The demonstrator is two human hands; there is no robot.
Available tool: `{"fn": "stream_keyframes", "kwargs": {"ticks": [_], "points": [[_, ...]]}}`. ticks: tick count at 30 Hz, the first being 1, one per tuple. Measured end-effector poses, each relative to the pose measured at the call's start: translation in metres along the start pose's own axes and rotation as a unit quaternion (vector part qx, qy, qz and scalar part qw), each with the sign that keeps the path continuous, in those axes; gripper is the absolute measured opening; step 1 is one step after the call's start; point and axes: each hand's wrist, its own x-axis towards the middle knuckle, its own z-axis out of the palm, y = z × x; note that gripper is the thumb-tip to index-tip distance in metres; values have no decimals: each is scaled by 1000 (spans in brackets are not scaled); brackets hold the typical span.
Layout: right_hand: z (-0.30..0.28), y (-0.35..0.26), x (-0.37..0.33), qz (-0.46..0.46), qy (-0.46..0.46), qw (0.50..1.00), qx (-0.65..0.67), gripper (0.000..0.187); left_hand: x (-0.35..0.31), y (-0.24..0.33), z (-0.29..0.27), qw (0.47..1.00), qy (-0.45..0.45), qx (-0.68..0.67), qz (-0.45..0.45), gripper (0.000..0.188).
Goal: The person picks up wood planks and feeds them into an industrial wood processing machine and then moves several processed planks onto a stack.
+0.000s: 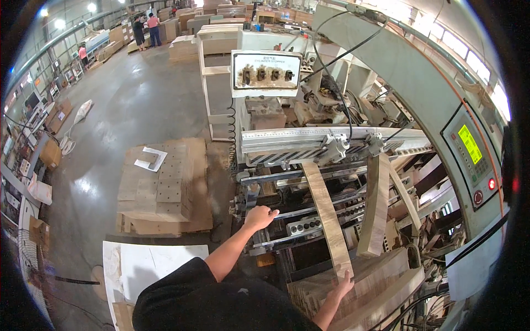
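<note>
My left hand [259,218] is over the left end of the machine's metal rails [298,212]. Its fingers are curled, and whatever may be in them is hidden. My right hand [343,287] grips the near end of a long, narrow wooden board [327,215]. That board lies across the rails, its far end against the slotted metal fence [287,142]. To its right rests a second, thicker wooden piece [376,204], also reaching the fence. Below my right hand sits a stack of wooden boards [381,276].
A box with several black knobs [266,73] stands behind the fence. A control panel [471,157] with a lit screen is at right. Stacked wooden pieces [160,190] sit on a pallet at left, beyond a white-topped surface [157,255]. Other people [153,28] stand far off.
</note>
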Motion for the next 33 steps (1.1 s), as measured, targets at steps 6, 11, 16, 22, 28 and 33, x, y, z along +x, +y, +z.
{"fn": "stream_keyframes", "kwargs": {"ticks": [6, 11, 16, 22, 28, 33], "points": [[-4, -3, -9, 65, -74, 989, 111, 47, -3, 7, -7, 1000, -7, -12, -12, 53], [-20, -7, -20, 11, -115, 980, 161, 41, -16, 31, 2, 989, 41, -33, 135, 67], [-31, -83, -127, -182, -166, 958, 149, 45, -17, 125, 22, 917, 4, 58, 395, 92], [-12, -134, -171, -326, -244, 890, 204, 59, 12, 196, 18, 855, 111, -33, 505, 46], [-3, -125, -157, -357, -198, 913, 9, 74, -23, 290, -97, 775, 80, -260, 570, 32], [17, -77, -120, -485, -187, 822, -234, 108, -44, 316, -118, 720, 52, -530, 445, 49]]}}
